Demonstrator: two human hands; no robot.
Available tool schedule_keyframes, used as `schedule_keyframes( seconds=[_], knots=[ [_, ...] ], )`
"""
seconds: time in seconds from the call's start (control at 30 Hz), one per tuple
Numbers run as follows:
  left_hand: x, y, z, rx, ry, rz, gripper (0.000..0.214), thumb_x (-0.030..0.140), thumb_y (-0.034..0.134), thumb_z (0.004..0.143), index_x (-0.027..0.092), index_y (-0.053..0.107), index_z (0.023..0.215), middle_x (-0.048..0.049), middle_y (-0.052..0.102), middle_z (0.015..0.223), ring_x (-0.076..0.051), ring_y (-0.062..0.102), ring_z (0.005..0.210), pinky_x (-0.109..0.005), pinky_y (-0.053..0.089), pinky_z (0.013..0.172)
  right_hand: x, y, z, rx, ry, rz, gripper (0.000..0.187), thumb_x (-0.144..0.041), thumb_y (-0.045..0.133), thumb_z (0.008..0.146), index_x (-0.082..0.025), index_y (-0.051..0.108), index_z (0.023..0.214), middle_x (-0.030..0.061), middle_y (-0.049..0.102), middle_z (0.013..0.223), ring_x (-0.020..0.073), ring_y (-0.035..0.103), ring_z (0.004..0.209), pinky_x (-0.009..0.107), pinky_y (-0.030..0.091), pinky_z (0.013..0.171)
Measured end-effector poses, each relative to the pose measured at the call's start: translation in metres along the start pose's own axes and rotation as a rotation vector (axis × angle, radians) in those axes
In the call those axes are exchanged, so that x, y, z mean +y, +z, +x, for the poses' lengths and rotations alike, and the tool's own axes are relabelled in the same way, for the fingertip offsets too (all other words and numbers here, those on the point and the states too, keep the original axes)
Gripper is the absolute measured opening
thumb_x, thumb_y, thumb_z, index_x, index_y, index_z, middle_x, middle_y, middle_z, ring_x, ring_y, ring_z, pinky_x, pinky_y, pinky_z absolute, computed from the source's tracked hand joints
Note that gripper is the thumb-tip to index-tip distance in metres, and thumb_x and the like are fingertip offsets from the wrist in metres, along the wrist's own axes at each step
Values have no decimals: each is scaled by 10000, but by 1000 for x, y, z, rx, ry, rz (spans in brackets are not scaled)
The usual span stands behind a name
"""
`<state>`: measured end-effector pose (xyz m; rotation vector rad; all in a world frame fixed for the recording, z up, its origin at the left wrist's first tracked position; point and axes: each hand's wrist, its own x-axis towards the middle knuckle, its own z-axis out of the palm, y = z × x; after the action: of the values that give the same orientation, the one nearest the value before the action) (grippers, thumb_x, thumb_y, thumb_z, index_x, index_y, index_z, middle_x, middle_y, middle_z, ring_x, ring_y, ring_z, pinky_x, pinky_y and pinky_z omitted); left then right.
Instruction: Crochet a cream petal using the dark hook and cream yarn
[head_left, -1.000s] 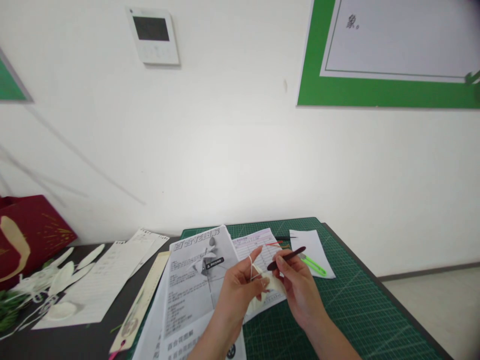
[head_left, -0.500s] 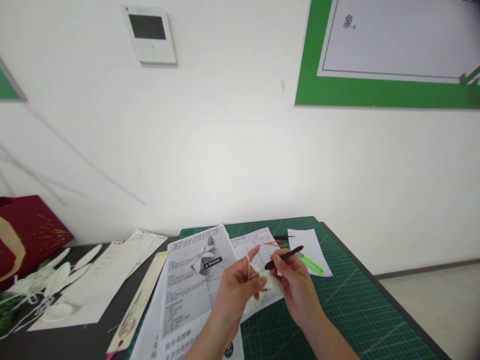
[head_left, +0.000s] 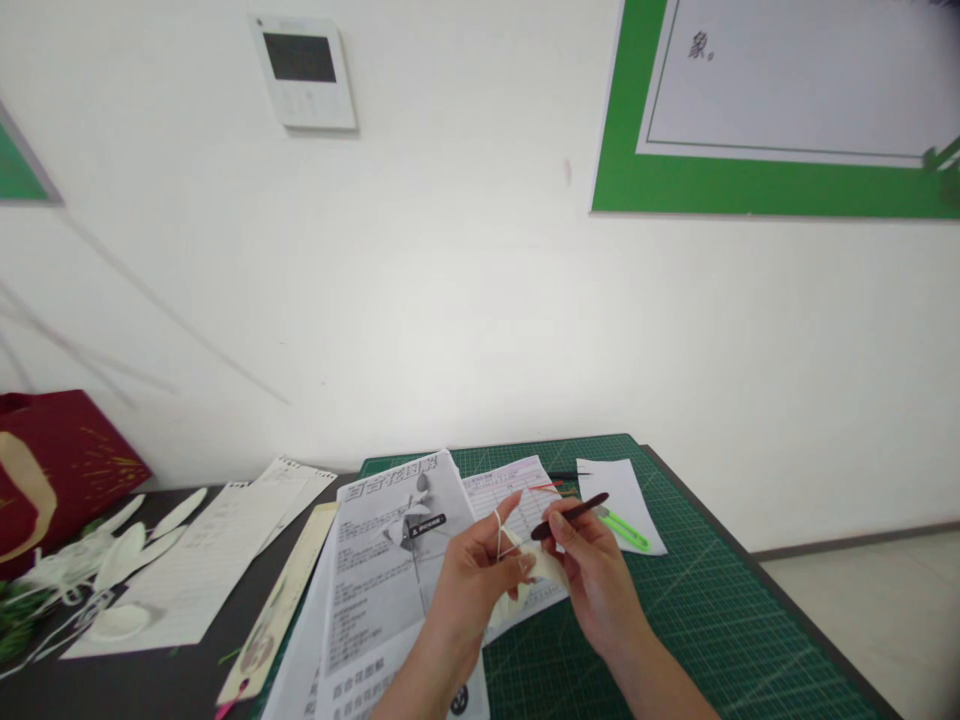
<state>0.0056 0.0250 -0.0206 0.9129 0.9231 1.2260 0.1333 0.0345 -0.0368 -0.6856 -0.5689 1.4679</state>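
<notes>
My left hand [head_left: 474, 580] is closed on a small cream crochet piece [head_left: 541, 566], with white yarn [head_left: 498, 532] looped over its raised index finger. My right hand [head_left: 592, 570] pinches a dark brown crochet hook [head_left: 571, 515], whose handle points up and right. Both hands meet over printed instruction sheets [head_left: 390, 560] lying on a green cutting mat [head_left: 675, 610].
Green snips [head_left: 624, 529] lie on a white paper slip [head_left: 621, 490] behind my right hand. At left, on the dark table, lie lined paper [head_left: 202, 560], a ruler-like strip [head_left: 285, 600], cream petal pieces [head_left: 120, 560] and a dark red bag [head_left: 52, 470]. The wall stands close behind.
The hands have stayed almost in place, working the hook at the crochet piece. The view has shifted slightly.
</notes>
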Motion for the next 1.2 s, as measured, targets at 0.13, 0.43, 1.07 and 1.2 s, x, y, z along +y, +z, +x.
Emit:
schedule_keyframes(
  seconds=[0.13,0.43,1.07,1.2],
  knots=[
    [0,0,0,1,2,1,672,125,762,593,117,604,1246,60,545,510,-100,502,483,-201,355,444,0,0,0,-2,0,0,238,-286,855,595,-177,681,715,-34,645,631,53,517,508,150,421,502],
    [1,0,-1,-19,2,2,683,135,759,605,110,586,1265,54,558,508,-87,476,467,-195,326,439,0,0,0,-4,-3,-2,240,-288,853,596,-177,677,714,-32,635,620,59,517,509,154,418,497],
    [1,0,-1,-16,-7,8,699,150,775,601,122,583,1272,48,554,511,-87,466,473,-199,317,444,0,0,1,4,-9,6,244,-282,858,587,-178,684,724,-26,640,629,64,516,508,158,419,495],
    [1,0,-1,-18,-2,7,699,168,779,598,133,587,1269,52,547,505,-88,471,472,-196,316,439,0,0,0,4,-4,1,243,-285,855,591,-180,681,725,-27,640,632,62,516,505,158,416,495]
  ],
)
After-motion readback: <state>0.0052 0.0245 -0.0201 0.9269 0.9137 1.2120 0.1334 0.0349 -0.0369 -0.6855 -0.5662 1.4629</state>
